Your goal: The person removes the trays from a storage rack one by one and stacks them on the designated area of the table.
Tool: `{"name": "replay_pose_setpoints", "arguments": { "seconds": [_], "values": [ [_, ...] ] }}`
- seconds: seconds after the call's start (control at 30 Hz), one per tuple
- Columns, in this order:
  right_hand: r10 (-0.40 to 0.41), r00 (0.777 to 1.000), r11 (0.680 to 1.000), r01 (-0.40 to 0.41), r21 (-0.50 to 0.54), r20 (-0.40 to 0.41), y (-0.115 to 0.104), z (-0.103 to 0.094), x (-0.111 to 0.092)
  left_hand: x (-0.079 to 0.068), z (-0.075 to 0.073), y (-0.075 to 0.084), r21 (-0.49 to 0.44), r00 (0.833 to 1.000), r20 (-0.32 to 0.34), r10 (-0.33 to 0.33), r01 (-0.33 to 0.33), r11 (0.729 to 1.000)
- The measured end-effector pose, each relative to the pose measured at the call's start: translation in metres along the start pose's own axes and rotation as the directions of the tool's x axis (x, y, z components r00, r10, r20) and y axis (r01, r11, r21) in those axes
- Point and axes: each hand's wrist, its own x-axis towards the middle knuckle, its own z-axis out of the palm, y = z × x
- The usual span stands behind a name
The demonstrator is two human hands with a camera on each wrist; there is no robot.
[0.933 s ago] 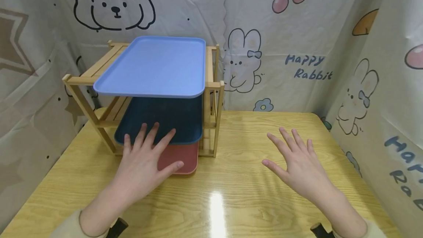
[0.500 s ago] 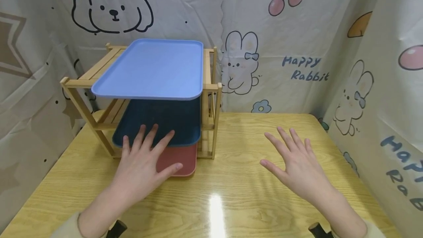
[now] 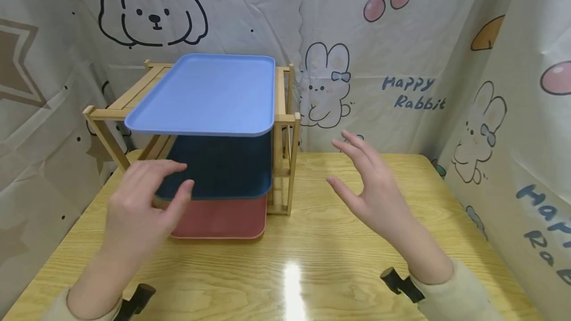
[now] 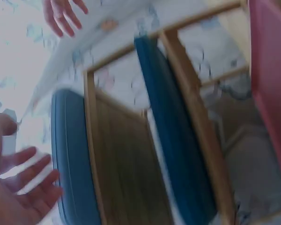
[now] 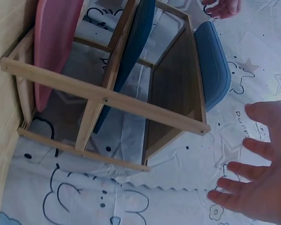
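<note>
The left hand (image 3: pixel 138 207) and right hand (image 3: pixel 376 180) hold nothing, thumbs parted from fingers, facing a blue tray (image 3: pixel 209 95), dark tray (image 3: pixel 223 167) and pink tray (image 3: pixel 223 219) jutting (for easy reach, I'd guess) from the wooden rack (image 3: pixel 108 114).

"Happy Rabbit" (image 3: pixel 419 102) on the printed backdrop (image 3: pixel 250 4)

A pale cream left sleeve (image 3: pixel 58 308) shows at the lower left of the head view, a matching right sleeve (image 3: pixel 459 298) at the lower right. Beside each cuff sits a small black device, the left wrist device (image 3: pixel 135 303) and the right wrist device (image 3: pixel 403 285), both blocky, with a stubby, brownish-ended cylinder. Both hands are bare.
</note>
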Motion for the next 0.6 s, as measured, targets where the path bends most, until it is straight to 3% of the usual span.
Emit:
{"name": "replay_pose_setpoints", "arguments": {
  "seconds": [0.03,0.1,0.17,0.23,0.3,0.4,0.6],
  "values": [
    [-0.026,0.999,0.999,0.027,0.03,-0.021,-0.002,0.003,0.007,0.005,-0.002,-0.004,-0.029,0.996,-0.084,0.033,-0.036,0.999],
    [-0.071,0.996,0.994,0.075,0.077,-0.052,-0.004,0.01,0.02,0.014,-0.004,-0.013,-0.053,0.967,-0.244,0.075,-0.09,0.995],
    [-0.112,0.991,0.985,0.121,0.119,-0.077,-0.007,0.018,0.032,0.024,-0.007,-0.027,-0.05,0.93,-0.361,0.074,-0.099,0.994],
    [-0.149,0.984,0.975,0.163,0.149,-0.098,-0.009,0.027,0.044,0.032,-0.01,-0.043,-0.047,0.903,-0.429,0.032,-0.058,0.997],
    [-0.182,0.976,0.966,0.2,0.166,-0.118,-0.01,0.035,0.054,0.038,-0.014,-0.062,-0.051,0.887,-0.46,-0.028,0.005,0.999],
    [-0.222,0.965,0.954,0.245,0.175,-0.143,-0.011,0.047,0.066,0.043,-0.02,-0.087,-0.068,0.883,-0.454,-0.118,0.098,0.993],
    [-0.232,0.955,0.947,0.264,0.181,-0.183,-0.016,0.063,0.08,0.047,-0.021,-0.118,-0.009,0.918,-0.346,-0.193,0.202,0.979]
  ]
}}
